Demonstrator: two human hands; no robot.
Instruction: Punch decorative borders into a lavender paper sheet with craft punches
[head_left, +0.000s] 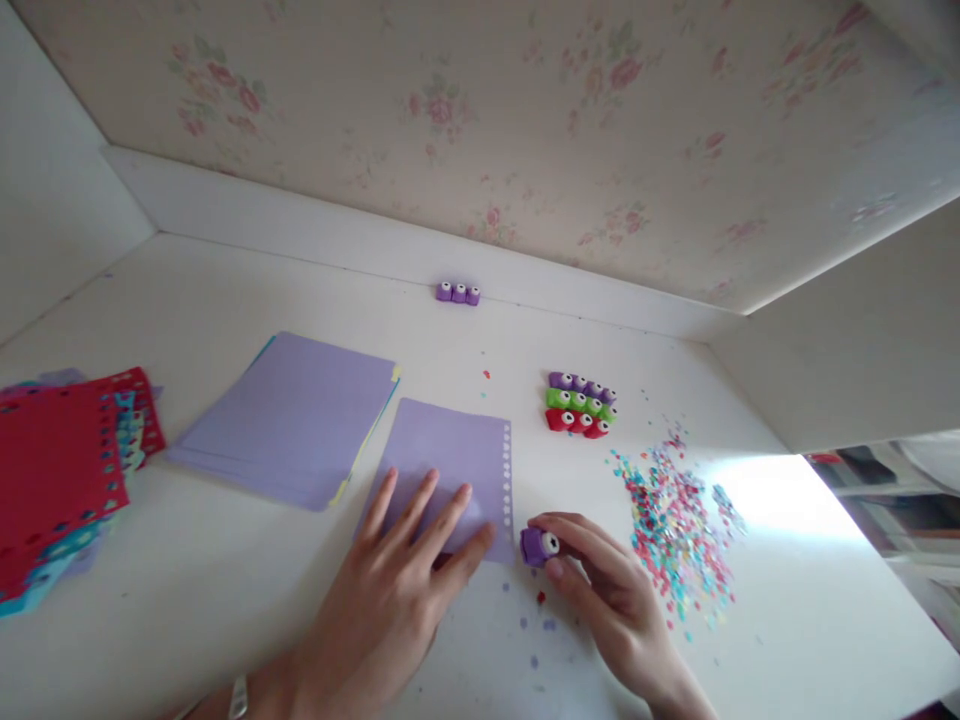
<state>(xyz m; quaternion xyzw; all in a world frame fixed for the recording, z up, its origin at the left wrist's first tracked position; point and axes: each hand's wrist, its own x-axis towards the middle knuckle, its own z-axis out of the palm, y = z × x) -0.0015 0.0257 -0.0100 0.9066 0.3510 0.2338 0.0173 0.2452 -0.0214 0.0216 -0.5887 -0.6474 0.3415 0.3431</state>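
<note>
A sheet of lilac paper (450, 435) lies flat on the white table, with a row of small punched holes down its right edge. Spread over its lower part, my left hand (397, 570) presses on the sheet with fingers apart. My right hand (611, 590) grips a purple craft punch (534, 547) between thumb and fingers, at the sheet's lower right edge. A white top with a dark shape shows on the punch. Whether the paper's edge sits inside its slot, I cannot tell. Small lilac cut-outs and a red one (541, 598) lie just below.
Purple, green and red punches (581, 404) stand in rows at the right, beside a heap of colourful confetti (679, 530). Three purple punches (458, 293) sit near the back wall. Stacked lilac sheets (292, 420) and red punched sheets (60, 480) lie at the left.
</note>
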